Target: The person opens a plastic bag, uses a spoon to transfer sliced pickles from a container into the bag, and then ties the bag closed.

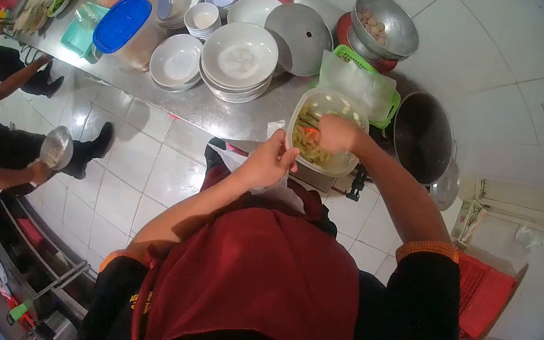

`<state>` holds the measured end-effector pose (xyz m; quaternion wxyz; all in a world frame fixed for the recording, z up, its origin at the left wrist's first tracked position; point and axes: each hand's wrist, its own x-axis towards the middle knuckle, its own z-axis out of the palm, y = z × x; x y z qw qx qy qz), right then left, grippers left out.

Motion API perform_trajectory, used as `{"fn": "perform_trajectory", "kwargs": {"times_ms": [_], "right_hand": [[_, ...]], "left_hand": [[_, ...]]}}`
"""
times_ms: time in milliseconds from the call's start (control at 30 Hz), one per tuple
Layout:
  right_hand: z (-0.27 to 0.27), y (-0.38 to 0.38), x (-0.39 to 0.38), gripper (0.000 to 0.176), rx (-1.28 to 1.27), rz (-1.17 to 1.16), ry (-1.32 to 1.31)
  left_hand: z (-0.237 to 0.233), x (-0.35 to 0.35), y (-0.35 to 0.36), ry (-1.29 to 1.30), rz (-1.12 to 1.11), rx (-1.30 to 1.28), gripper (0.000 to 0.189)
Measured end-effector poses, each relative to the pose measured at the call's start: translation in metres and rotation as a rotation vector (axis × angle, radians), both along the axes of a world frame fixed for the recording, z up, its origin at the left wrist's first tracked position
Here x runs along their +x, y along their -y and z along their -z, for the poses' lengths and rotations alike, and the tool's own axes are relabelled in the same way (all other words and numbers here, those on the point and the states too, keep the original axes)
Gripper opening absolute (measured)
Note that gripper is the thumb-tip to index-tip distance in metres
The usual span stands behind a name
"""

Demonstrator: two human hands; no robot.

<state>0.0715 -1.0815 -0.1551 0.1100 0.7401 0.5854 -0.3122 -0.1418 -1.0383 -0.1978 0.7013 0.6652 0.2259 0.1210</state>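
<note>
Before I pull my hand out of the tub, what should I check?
1. Right hand inside the clear container, on the cut food: ok.
2. Right hand's hold on the food: cannot tell.
3. Left hand at the container's near rim, over a white plastic bag: ok.
4. Container fully seated on the steel counter: cannot tell; it sits at the front edge.
5. Stack of white bowls apart from the container: ok.
6. Metal pot close beside the right forearm: not ok.
</note>
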Motion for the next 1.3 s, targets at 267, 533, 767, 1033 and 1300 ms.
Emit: {"fn": "perform_trajectory", "kwargs": {"times_ms": [267,533,767,1033,1300], "right_hand": [[0.039,0.004,0.023,0.036,0.073,-0.006,-0.184],[0.001,0.000,0.022,0.031,0.007,-0.070,-0.288],[0.021,0.019,-0.014,0.037,0.077,0.054,-0.216],[-0.019,0.024,0.012,0.033,0.121,-0.190,-0.260],[-0.049,0.048,0.018,0.030,0.102,0.253,-0.448]], "left_hand": [[-0.009,-0.001,-0.003,-0.121,0.056,-0.004,0.021],[0.002,-0.002,-0.001,0.009,0.015,-0.036,0.014],[-0.001,-0.002,-0.003,0.007,0.026,0.067,0.015],[0.012,-0.002,-0.005,-0.006,-0.002,0.120,0.018],[-0.034,-0.010,0.001,-0.195,-0.244,0.532,0.042]]}}
